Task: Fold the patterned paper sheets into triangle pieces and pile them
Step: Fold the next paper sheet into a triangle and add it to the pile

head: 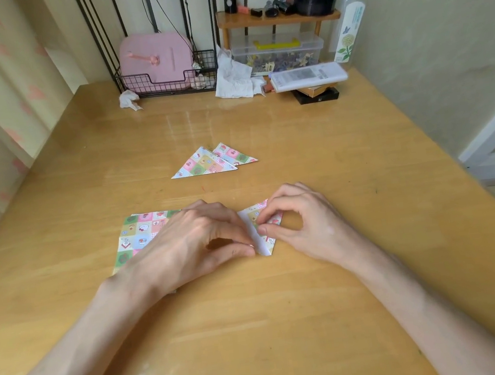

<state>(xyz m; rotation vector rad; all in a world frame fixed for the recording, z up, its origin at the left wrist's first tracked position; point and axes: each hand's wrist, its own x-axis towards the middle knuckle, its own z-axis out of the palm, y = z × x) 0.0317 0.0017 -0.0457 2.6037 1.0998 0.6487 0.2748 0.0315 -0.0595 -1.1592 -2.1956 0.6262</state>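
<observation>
The half-folded piece (262, 245) of patterned paper lies on the table (286, 307) near its middle, slightly toward the person, with a white flap turned up along its left edge. The left hand (190, 241), at 9 o'clock from the piece, has its fingers (231, 220) curled, with thumb and forefinger closed on that white edge. The right hand (306, 223), at 3 o'clock, pinches the patterned part between thumb and forefinger, and its other fingers are bent above the table.

Under the left hand, and reaching out at 9 o'clock from it, lie the flat sheets (140, 234) that are still unfolded. At 12 o'clock from the hands, well apart from them, two folded triangles (203, 164) overlap, the left one on top.

Along the far edge, from 11 to 1 o'clock, are:
- a crumpled tissue (129, 100)
- a wire basket (146, 84) holding a pink case (155, 58)
- a clear box (279, 52)
- a tall bottle (350, 19)
</observation>
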